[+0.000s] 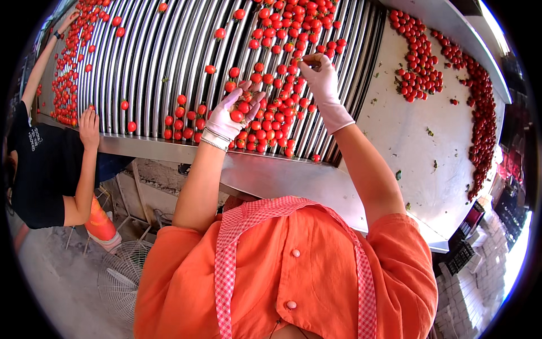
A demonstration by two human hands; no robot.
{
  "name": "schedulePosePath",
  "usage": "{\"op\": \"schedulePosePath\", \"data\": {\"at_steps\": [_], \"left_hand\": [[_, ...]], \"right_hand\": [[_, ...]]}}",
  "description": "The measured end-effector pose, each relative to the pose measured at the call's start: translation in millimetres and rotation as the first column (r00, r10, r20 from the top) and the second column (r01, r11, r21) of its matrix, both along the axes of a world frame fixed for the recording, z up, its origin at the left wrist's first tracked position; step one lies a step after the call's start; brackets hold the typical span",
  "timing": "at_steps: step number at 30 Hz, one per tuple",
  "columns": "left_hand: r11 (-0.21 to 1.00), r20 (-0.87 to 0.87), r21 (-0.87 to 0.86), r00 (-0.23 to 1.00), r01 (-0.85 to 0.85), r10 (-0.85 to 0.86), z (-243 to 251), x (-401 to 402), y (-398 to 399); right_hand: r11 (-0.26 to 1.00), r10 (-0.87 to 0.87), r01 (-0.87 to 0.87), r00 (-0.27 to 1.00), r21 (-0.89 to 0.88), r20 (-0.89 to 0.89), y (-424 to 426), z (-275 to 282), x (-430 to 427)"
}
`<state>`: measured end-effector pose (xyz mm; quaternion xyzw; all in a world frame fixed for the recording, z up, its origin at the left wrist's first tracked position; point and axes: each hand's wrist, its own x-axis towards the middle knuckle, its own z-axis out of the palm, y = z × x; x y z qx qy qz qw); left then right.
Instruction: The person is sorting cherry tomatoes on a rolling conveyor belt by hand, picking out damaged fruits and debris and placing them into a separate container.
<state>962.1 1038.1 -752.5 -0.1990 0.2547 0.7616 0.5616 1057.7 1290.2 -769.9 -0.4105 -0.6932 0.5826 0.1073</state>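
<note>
My left hand (224, 116), in a pale glove with bare fingertips, is turned palm up over the metal rollers (169, 63). Several red cherry tomatoes (237, 115) lie cupped in its palm and fingers. My right hand (322, 80), also gloved, hovers above the right part of the rollers with thumb and forefinger brought together. Whether anything small is pinched there cannot be made out. Between and around both hands, loose cherry tomatoes (266, 125) are spread over the rollers, some with green calyxes. A thicker heap of tomatoes (311, 17) lies beyond my right hand.
At left, a co-worker in a dark shirt (46, 169) has both hands at a tomato band (65, 93). A metal chute (381, 140) at right bears leaf scraps and tomatoes (482, 127). The metal edge (271, 167) runs before me. Below stands a wire-caged fan (123, 279).
</note>
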Motion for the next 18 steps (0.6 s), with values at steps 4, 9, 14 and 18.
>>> {"op": "schedulePosePath", "data": {"at_steps": [4, 9, 14, 18], "left_hand": [[0.995, 0.073, -0.015, 0.992, 0.102, -0.101, -17, 23, 15], [0.999, 0.259, 0.037, 0.966, 0.013, -0.023, -18, 35, -18], [0.996, 0.252, -0.005, 0.964, -0.088, 0.086, -1, 16, -55], [0.987, 0.165, -0.089, 0.975, -0.135, 0.148, 5, 10, -60]], "right_hand": [[0.900, 0.432, -0.408, 0.882, 0.153, -0.189, -83, 49, 25], [0.787, 0.560, -0.305, 0.720, 0.537, -0.411, -102, 53, 48], [0.908, 0.193, -0.228, 0.972, 0.352, 0.131, -43, 0, 8], [0.834, 0.275, -0.413, 0.886, 0.365, 0.374, -22, -62, 5]]}}
